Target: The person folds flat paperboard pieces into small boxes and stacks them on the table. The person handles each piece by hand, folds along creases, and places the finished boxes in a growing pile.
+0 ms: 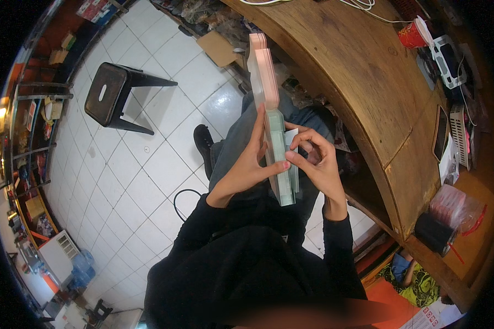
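Note:
A long, thin stack of layered sheets [281, 156] stands on edge above my lap, pale green at its near half. Its far half is pink [268, 77], with several layers visible along the edge. My left hand [250, 164] grips the green part from the left, with the thumb across the edge and a finger reaching along the side. At the right side of the green part, my right hand [318, 162] has its thumb and curled fingers on the layers' edge. A small whitish flap [292, 135] sticks out beside its fingers. I cannot tell what kind of sheets they are.
A curved wooden desk [362, 77] runs along the right, bearing a red cup [414, 34], a white phone stand [449, 61] and a black spool [433, 233]. On the tiled floor at left stands a dark stool [108, 96]. Another person's patterned clothing [417, 282] shows at lower right.

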Demonstrator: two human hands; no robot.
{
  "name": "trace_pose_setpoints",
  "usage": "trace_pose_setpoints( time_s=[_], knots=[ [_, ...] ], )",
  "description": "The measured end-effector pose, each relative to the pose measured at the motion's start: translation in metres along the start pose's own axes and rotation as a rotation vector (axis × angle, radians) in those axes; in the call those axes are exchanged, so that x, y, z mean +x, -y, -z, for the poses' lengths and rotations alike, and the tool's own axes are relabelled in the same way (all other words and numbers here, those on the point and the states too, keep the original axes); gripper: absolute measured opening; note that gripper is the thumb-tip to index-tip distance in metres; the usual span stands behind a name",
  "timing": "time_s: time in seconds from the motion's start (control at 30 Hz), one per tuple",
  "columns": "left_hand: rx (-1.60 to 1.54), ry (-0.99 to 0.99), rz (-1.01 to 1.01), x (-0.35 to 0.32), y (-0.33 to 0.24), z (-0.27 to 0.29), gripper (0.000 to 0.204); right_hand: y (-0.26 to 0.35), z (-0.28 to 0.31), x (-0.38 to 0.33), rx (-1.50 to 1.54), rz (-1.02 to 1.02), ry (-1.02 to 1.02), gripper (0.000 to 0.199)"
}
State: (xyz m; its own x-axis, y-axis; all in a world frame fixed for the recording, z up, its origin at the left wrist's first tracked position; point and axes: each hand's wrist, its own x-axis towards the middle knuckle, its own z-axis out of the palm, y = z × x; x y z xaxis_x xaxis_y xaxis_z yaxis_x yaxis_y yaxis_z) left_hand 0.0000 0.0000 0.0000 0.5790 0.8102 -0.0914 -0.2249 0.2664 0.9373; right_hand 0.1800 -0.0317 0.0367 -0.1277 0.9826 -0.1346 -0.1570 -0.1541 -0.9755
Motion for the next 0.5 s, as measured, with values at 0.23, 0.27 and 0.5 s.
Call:
trace_pose_setpoints(
  time_s=[0.23,0.27,0.5],
  knots=[
    [0.031,-0.009,0.02,-0.001,-0.002,0.002,0.12,-0.007,0.0,0.002,0.033,0.059,-0.031,0.015],
    [0.029,-0.008,0.02,-0.001,-0.001,0.002,0.12,-0.008,0.0,0.002,0.041,0.083,-0.043,0.015],
    [0.037,-0.002,0.018,-0.001,-0.001,0.001,0.119,0.006,0.007,-0.004,-0.016,-0.056,-0.007,0.012]
  ],
)
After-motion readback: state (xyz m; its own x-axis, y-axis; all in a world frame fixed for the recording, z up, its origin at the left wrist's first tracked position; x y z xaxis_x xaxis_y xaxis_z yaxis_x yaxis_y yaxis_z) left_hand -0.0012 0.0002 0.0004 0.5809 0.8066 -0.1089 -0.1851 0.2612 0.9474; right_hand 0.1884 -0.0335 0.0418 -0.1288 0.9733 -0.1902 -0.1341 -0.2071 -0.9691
